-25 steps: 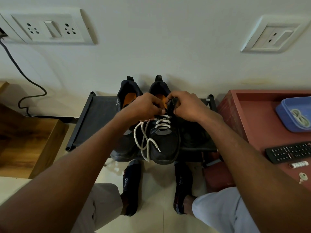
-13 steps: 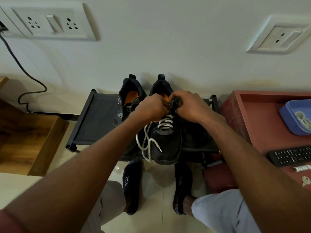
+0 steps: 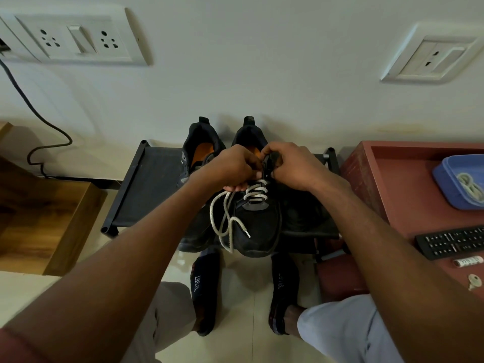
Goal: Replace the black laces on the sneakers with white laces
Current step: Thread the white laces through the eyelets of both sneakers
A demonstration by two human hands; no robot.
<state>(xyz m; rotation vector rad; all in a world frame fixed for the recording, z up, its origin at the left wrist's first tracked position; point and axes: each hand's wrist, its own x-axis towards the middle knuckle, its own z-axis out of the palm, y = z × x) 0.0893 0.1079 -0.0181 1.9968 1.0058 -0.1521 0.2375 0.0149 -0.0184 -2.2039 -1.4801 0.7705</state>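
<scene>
Two black sneakers stand side by side on a low black rack (image 3: 146, 189), toes toward me. The right sneaker (image 3: 259, 226) has a white lace (image 3: 255, 192) threaded through its lower eyelets. The lace's loose ends hang in loops over the shoe's left side. My left hand (image 3: 233, 170) pinches the lace at the upper eyelets. My right hand (image 3: 290, 166) grips the sneaker's black tongue and holds it up. The left sneaker (image 3: 201, 158) shows an orange insole and no lace that I can see.
A red-brown table (image 3: 408, 205) at the right carries a blue tray (image 3: 445, 179) with a coiled lace, a black remote (image 3: 453, 241), a small roll and a key. A wooden box (image 3: 47, 221) stands at the left. My socked feet rest on the tiled floor below the rack.
Both hands have stayed at the top of the right sneaker with small finger movements. My head has shifted a little, so the view has moved slightly.
</scene>
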